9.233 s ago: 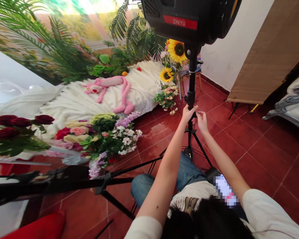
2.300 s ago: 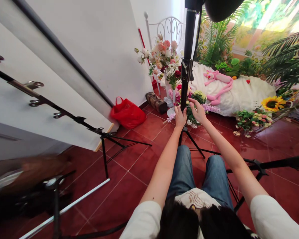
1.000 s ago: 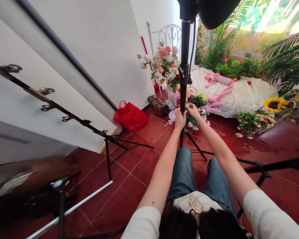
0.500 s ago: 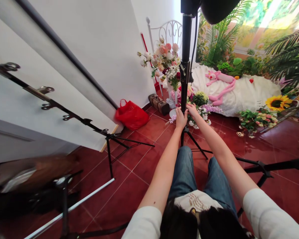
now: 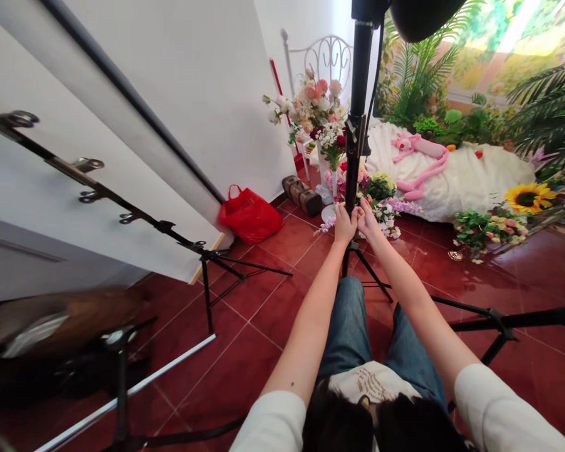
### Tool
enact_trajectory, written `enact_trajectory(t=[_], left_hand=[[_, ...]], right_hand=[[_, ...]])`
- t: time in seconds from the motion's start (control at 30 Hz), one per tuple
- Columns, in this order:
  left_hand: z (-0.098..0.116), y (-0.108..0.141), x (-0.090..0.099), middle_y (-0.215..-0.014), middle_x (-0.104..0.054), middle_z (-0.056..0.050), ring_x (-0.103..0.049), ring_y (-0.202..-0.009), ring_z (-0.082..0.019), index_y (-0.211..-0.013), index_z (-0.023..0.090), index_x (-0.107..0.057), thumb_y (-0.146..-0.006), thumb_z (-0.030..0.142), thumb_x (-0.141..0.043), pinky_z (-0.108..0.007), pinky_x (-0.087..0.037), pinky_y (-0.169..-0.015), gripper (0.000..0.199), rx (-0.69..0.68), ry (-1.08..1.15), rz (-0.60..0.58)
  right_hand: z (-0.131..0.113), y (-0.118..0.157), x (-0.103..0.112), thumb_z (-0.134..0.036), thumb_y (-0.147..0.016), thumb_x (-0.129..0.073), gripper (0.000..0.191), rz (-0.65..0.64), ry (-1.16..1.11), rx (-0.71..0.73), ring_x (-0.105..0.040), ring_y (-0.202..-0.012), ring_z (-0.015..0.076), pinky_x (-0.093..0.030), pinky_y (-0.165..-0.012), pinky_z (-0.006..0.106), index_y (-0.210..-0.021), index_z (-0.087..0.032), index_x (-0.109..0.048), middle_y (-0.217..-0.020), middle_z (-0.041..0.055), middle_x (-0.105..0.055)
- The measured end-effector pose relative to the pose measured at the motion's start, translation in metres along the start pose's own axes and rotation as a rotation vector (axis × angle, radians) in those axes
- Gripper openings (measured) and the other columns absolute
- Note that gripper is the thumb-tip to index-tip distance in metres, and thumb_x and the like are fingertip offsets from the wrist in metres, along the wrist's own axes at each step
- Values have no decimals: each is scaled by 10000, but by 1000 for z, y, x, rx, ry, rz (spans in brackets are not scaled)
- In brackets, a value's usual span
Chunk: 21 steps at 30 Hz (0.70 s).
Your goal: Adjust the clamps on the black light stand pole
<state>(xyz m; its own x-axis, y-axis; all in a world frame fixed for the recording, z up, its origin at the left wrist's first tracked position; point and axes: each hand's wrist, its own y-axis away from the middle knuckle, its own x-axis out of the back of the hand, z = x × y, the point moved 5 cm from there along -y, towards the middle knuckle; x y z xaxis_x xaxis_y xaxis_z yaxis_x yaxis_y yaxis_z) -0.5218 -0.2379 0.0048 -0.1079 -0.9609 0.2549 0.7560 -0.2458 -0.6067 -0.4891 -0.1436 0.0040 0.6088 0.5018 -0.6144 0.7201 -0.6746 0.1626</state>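
A black light stand [image 5: 359, 75] rises upright in front of me, with a dark lamp head [image 5: 424, 19] at its top and a cable hanging down beside the pole. My left hand [image 5: 344, 226] is closed around the lower part of the pole. Close by on the pole's right side, my right hand [image 5: 367, 221] has its fingers bent in a pinch. Whatever lies between those fingertips is too small to make out. Below both hands the stand's tripod legs [image 5: 370, 270] spread between my knees.
To the left are a red plastic bag [image 5: 252, 215], a backdrop stand with clamps [image 5: 89, 164] and a white pole [image 5: 169, 364] on the floor. Artificial flowers [image 5: 322, 103], a pink plush toy [image 5: 424, 150] and a white cloth [image 5: 480, 182] lie ahead. Another tripod [image 5: 501, 323] stands right.
My right hand has come off the pole's side slightly, its fingers now curled together near my left hand. The left hand stays on the pole. My view has shifted slightly.
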Motion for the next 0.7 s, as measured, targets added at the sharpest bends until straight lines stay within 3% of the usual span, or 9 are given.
enact_trajectory(t=[0.1,0.2,0.37,0.53,0.7], left_hand=[[0,0,0,-1146,-525,-172,-553,-1150,-266,-1144,178,-477,-934,697,-312,-460,-455,-1040,584,-5,4,6],[2,0,0,-1157,-518,-177,-548,-1168,-265,-1162,170,-474,-934,693,-319,-459,-447,-1051,592,-4,14,-1],[4,0,2,-1162,-509,-164,-555,-1161,-252,-1172,174,-473,-939,681,-334,-444,-450,-1047,575,16,23,-25],[5,-1,3,-1163,-516,-180,-551,-1164,-263,-1153,161,-475,-948,668,-329,-452,-447,-1047,566,23,16,-42],[6,0,3,-1162,-539,-172,-553,-1189,-267,-1129,177,-481,-939,670,-360,-454,-439,-1071,542,57,13,-12]], right_hand=[[-3,-3,-2,-313,-713,-781,362,73,7,53,-536,-551,75,-464,-530,186,-927,-243,-498,-696,-89,-543],[-10,-5,-2,-282,-682,-798,425,169,157,112,-501,-538,65,-412,-499,185,-948,-235,-470,-720,-93,-541],[-22,-12,-6,-238,-663,-786,406,261,458,245,-551,-665,88,-446,-603,199,-912,-223,-466,-744,-77,-547],[-26,3,-3,-339,-692,-765,342,175,520,261,-600,-702,114,-467,-642,215,-874,-222,-500,-716,-58,-590],[-26,62,37,-287,-709,-731,265,21,383,91,-658,-674,112,-507,-634,214,-931,-206,-609,-715,-26,-687]])
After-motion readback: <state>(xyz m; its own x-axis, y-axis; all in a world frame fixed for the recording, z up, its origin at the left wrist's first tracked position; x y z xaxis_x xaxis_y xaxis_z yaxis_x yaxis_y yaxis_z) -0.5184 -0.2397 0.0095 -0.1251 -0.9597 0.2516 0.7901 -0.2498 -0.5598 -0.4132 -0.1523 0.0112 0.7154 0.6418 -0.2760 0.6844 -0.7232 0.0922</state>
